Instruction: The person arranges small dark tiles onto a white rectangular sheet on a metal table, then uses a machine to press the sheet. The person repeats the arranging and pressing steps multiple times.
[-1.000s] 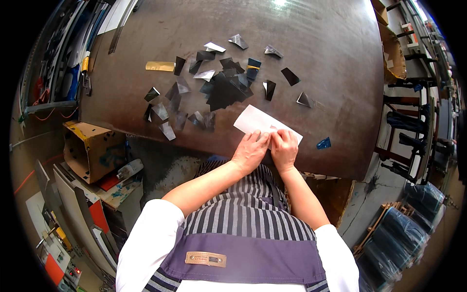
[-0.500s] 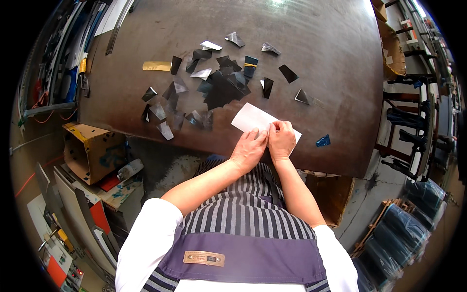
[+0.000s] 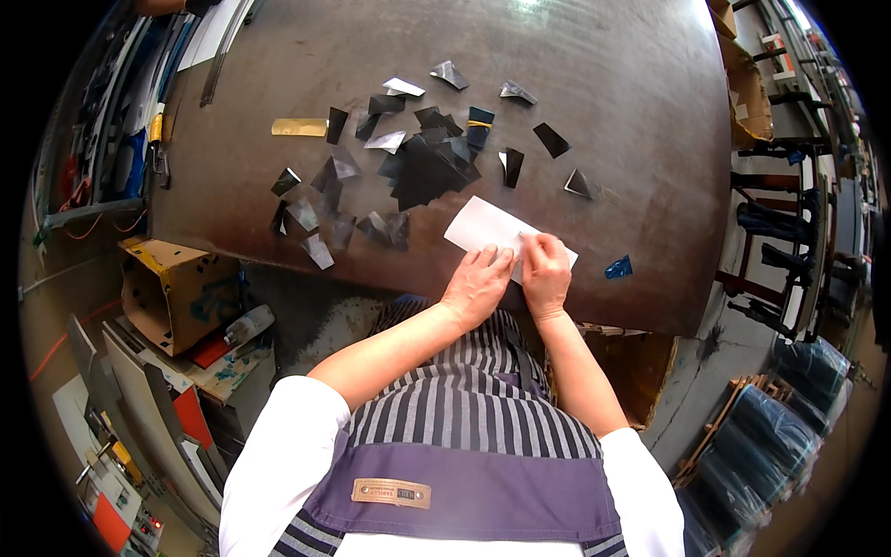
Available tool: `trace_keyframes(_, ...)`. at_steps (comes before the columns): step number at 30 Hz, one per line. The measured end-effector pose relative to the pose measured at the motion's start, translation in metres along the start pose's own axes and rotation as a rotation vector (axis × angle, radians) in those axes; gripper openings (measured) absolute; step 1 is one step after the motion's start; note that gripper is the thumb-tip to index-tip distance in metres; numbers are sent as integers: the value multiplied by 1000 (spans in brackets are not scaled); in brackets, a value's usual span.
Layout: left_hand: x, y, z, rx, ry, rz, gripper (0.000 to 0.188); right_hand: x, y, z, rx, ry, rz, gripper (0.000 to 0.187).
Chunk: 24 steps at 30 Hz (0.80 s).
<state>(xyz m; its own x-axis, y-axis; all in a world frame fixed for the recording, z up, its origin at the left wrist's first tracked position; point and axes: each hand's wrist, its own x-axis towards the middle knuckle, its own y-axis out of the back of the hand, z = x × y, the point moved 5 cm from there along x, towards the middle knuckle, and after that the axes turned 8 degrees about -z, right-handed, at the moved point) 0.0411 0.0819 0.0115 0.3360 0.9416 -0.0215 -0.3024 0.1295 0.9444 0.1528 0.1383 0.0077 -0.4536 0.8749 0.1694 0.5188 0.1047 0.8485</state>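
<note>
A white rectangular sheet [image 3: 487, 223] lies slantwise near the front edge of the brown table. My left hand [image 3: 478, 283] rests on its near edge, fingers stretched out over the surface. At the sheet's right part my right hand [image 3: 546, 274] is closed, thumb and fingertips pinched together above the white. Whatever is in that pinch is too small or hidden to make out. Beyond the sheet lies a heap of black film pieces [image 3: 427, 172]. A dark blue bundle [image 3: 479, 128] with a yellow band sits beside the heap.
Loose dark and silvery scraps [image 3: 551, 140] surround the heap, with a gold strip [image 3: 299, 127] at the left. A blue scrap [image 3: 618, 267] lies right of my hands. Below the table's left edge stands a cardboard box [image 3: 172, 292]; a rack [image 3: 775, 227] stands at the right.
My right hand has shifted slightly right and turned, its fingers lifting a little off the sheet. My left hand stays nearly in place. A brown and dark shape has entered at the top left.
</note>
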Motion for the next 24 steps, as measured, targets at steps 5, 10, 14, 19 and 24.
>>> trace_keyframes(5,0,2,-1,-27,2,-32,48,-4,5,2,105,-46,-69,14)
trace_keyframes(10,0,3,0,-8,1,-12,48,22,4,3,74,-65,-82,12)
trace_keyframes(14,0,0,0,-12,5,-28,47,28,-2,6,-31,61,-158,10)
trace_keyframes(19,3,1,2,-20,20,13,44,3,3,8,12,144,-193,12)
trace_keyframes(24,4,5,2,-79,28,41,40,-15,20,5,196,46,-98,27)
